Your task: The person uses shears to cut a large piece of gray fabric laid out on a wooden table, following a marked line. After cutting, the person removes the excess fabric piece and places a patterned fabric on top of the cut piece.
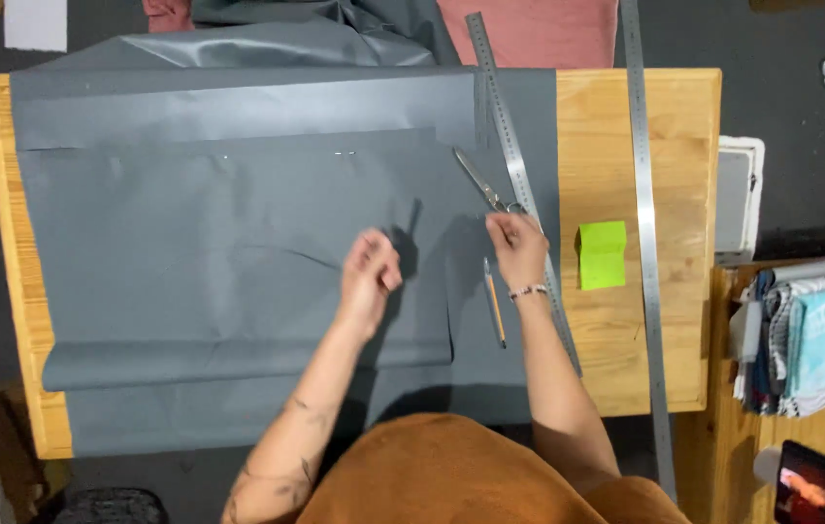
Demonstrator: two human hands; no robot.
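Nearest the viewer, the person's orange-brown garment [451, 475] fills the lower frame, and both bare forearms reach out over the near edge of the wooden bench [641, 146].

Left hand [370, 277]: raised just above the grey cloth [209, 243], fingers curled into a loose fist; whether it pinches anything cannot be told.

Right hand [517, 250]: a beaded band at the wrist, fingertips pressed down at the handles of the scissors [483, 182], apparently touching them rather than gripping; the blades lie shut and point toward the far edge.

A pencil [495, 303] lies on the cloth just beside the right wrist, parallel to the forearm, within easy reach for marking.

The cloth covers the bench from the left edge to past the middle, in several flat layers; a rolled fold runs along the near edge, and loose cloth bunches beyond the far edge.

A short steel ruler [514, 165] lies slanted along the cloth's right border, seemingly as a straight guide; the scissors rest against it.

On the bare wood toward the right edge sits a folded green paper [602, 254], apart from the cloth. A long steel ruler [647, 243] crosses the bench from far edge to near, overhanging both.

Beyond the right edge: stacked folded fabrics [810, 330] and a phone [806, 482] with a lit screen.
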